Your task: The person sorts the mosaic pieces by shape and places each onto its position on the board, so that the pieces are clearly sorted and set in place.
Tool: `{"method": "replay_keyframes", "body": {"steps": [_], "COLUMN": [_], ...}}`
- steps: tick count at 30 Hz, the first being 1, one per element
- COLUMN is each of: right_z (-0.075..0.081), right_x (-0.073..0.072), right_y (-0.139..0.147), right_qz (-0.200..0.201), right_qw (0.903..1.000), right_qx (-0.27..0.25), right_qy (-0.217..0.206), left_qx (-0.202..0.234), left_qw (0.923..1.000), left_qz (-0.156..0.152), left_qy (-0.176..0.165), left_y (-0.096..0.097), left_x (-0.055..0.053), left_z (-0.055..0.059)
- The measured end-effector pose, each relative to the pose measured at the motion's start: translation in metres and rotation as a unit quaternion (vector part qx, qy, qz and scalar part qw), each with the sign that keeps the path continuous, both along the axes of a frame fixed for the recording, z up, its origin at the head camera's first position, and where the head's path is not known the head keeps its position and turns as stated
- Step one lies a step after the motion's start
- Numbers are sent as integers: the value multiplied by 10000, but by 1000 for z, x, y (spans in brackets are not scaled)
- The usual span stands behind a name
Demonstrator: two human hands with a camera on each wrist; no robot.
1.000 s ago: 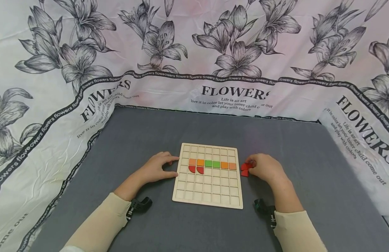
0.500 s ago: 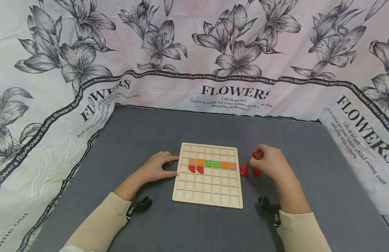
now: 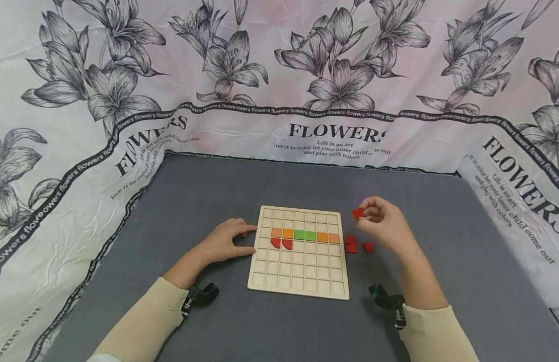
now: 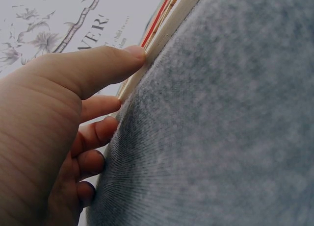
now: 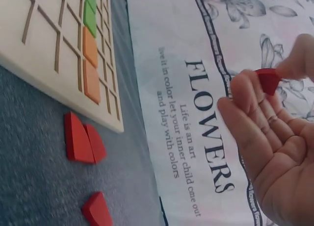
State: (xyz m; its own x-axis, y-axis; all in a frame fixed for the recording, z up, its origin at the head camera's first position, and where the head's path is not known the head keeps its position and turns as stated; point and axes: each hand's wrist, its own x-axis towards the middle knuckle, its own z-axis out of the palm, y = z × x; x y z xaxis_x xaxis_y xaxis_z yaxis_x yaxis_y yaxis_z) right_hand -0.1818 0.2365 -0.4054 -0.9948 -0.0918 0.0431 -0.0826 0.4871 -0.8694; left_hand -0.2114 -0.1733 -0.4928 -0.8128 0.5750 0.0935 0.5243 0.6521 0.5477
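A wooden grid board lies on the grey mat, with orange and green square tiles in one row and two red quarter-round pieces below them. My left hand rests at the board's left edge, thumb and fingertips touching its side. My right hand is raised right of the board and pinches a small red piece, seen between thumb and fingertips in the right wrist view. Loose red pieces lie beside the board's right edge, another slightly apart.
The grey mat is ringed by a white cloth printed with flowers and "FLOWERS" lettering, rising at the back and both sides. Black wrist-camera mounts sit by my sleeves.
My right hand has lifted up and away from the loose red pieces with one red piece pinched in it. The left hand and board have stayed still.
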Motion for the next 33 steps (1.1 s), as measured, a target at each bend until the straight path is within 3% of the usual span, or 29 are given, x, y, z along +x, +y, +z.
{"method": "replay_keyframes", "body": {"steps": [6, 14, 24, 27, 33], "right_z": [-4, -14, -24, -28, -37], "right_x": [-1, 0, 7, 8, 9], "right_y": [-8, -26, -61, -71, -82], "right_qz": [438, 775, 899, 844, 459], "right_qw": [9894, 9730, 9796, 9816, 9798], "right_qx": [-1383, -2171, -1796, -1686, -1368], "right_qy": [-55, 96, 18, -288, -1387], "left_qx": [-31, -15, 0, -25, -54], "left_qw": [10000, 10000, 10000, 10000, 10000], "left_qz": [3, -9, -5, 16, 34], "left_qy": [-14, 43, 79, 26, 0], "left_y": [0, -1, -1, -1, -1], "left_x": [0, 0, -2, -2, -3], "left_z": [0, -3, -6, -5, -6]}}
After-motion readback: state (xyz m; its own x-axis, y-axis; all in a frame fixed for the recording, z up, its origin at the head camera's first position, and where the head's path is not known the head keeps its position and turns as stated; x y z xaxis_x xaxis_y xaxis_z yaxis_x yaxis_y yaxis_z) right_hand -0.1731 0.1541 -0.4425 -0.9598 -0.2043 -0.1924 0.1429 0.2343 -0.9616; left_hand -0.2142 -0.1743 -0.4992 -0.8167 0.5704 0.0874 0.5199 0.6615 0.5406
